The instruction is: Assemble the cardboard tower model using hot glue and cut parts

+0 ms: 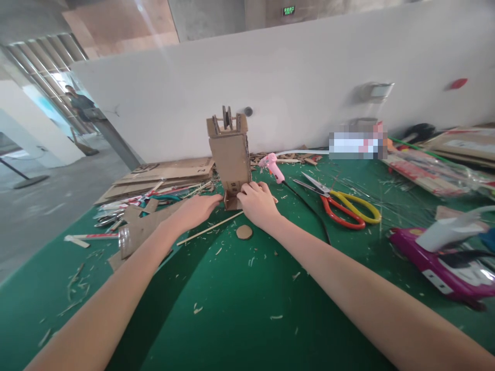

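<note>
An upright cardboard tower point(231, 159) stands on the green table, with upright cardboard discs point(227, 118) between the walls at its top. My right hand point(258, 205) has its fingers bent around the tower's lower right corner. On the other side, my left hand point(199, 210) reaches in with fingers stretched out, their tips at the left edge of the base; whether they press on it I cannot tell. A thin wooden stick point(211, 228) lies in front of the base. Close to my right wrist rests a round cardboard disc point(244, 232).
Right of the tower lie a pink glue gun point(272, 166) with a black cord and scissors point(340, 203) with red and yellow handles. A purple device point(433, 263) sits at far right. Cardboard sheets point(162, 172) and scraps cover the left side. Behind rises a white partition point(294, 87).
</note>
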Tool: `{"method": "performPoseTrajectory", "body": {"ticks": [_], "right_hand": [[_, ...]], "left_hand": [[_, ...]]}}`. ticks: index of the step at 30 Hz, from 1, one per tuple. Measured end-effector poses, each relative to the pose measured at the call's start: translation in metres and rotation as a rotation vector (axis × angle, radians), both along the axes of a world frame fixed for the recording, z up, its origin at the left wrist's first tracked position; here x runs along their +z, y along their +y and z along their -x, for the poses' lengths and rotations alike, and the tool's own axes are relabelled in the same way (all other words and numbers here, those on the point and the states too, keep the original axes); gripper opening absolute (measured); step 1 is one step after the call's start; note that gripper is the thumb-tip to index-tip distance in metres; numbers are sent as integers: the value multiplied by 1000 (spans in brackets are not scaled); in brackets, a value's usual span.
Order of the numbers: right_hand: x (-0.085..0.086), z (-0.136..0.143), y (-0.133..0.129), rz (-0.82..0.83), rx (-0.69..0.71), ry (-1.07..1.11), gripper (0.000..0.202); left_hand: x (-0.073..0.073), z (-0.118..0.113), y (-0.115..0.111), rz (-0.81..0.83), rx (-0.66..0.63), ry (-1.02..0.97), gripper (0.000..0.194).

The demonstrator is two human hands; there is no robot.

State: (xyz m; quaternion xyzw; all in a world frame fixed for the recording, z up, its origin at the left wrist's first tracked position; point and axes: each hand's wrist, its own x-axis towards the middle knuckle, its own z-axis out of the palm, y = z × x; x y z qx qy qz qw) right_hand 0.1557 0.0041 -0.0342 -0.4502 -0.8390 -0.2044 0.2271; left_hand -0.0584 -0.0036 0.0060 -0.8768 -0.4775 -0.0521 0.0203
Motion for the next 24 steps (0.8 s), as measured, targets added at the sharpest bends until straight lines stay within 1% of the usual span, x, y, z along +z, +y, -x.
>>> {"method": "performPoseTrajectory", "body": {"ticks": [4, 6, 8, 10, 12, 13, 14, 16, 17, 18, 19, 21, 22, 24], "right_hand": [[-3, -3, 5, 10, -11, 28, 21], [-4, -3, 4, 13, 17, 54, 21], [-2, -3, 1, 15, 60, 115, 23], [4, -4, -1, 31, 88, 226, 24], [15, -8, -1, 101, 108, 378, 24], [23, -12, 0, 171, 121, 466, 25], [31, -16, 0, 262, 147, 557, 27], [51, -28, -1, 487, 191, 717, 32], [61, -34, -4, 594, 224, 749, 33], [70, -39, -8, 665, 258, 757, 34], [78, -44, -14, 723, 310, 720, 37], [89, -50, -28, 761, 335, 659, 47], [92, -51, -34, 743, 343, 647, 49], [91, -54, -41, 655, 309, 614, 40]], "left_hand": [[-3, 21, 5, 38, 33, 27, 45], [-6, 31, 8, 32, 60, 1, 45], [-8, 35, 10, -19, 71, -57, 40], [-6, 33, 8, -100, 46, -151, 35], [0, 24, 3, -168, 28, -289, 32], [5, 18, 0, -184, 39, -375, 30], [11, 11, -5, -182, 62, -468, 28], [24, -5, -13, -122, 92, -656, 25], [31, -14, -17, -77, 89, -744, 25], [37, -24, -20, -47, 77, -838, 25], [43, -33, -22, -17, 66, -923, 26], [52, -53, -24, 40, 53, -1070, 26], [54, -63, -23, 74, 44, -1132, 25], [54, -80, -21, 171, 27, -1212, 25]]}}
